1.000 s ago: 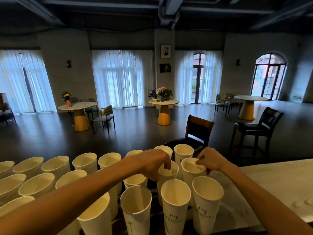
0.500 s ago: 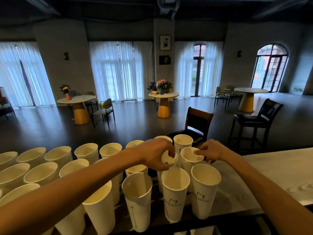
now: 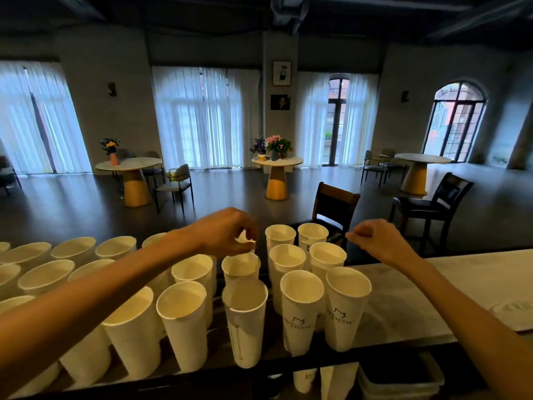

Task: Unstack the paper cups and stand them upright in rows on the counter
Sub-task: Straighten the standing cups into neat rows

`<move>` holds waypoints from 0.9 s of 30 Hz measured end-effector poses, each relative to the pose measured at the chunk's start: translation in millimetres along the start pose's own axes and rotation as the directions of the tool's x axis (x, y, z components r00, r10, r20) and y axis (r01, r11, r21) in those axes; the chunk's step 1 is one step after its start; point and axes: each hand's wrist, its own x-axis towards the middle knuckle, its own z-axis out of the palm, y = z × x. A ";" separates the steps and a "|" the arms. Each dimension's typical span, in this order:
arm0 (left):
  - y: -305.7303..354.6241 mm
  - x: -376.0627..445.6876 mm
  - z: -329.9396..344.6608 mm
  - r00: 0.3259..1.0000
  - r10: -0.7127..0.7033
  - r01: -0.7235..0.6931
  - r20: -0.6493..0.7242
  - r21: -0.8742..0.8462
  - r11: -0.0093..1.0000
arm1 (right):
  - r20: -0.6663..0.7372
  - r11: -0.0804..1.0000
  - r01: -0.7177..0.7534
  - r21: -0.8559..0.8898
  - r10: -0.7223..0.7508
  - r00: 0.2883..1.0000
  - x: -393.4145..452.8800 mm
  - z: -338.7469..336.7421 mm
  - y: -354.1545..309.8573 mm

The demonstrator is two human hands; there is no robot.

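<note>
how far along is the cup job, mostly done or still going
Mostly done: many paper cups stand upright in rows across the counter. In hand: the left hand pinches the rim of one cup in the middle row; the right hand is curled and holds nothing. Left: no stack shows on the counter; more cups show below its near edge.

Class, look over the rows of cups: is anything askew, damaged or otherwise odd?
One front-row cup has a dark vertical streak down its side, like a stain or crease. The other cups stand upright and unmarked.
</note>
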 end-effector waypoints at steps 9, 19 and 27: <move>-62.3 -106.2 -5.1 0.952 -0.306 0.306 0.014 0.040 0.951 | 0.175 0.963 0.269 0.030 -0.270 0.947 -14.8 74.5 -145.2; -125.4 -67.6 28.3 0.929 -0.361 0.368 -0.078 0.118 0.922 | 0.103 0.970 0.229 -0.087 -0.220 0.970 42.5 143.9 -186.1; -161.4 -10.9 41.6 0.920 -0.388 0.391 -0.046 0.161 0.906 | 0.179 0.952 0.273 -0.142 -0.246 0.953 86.2 155.7 -179.8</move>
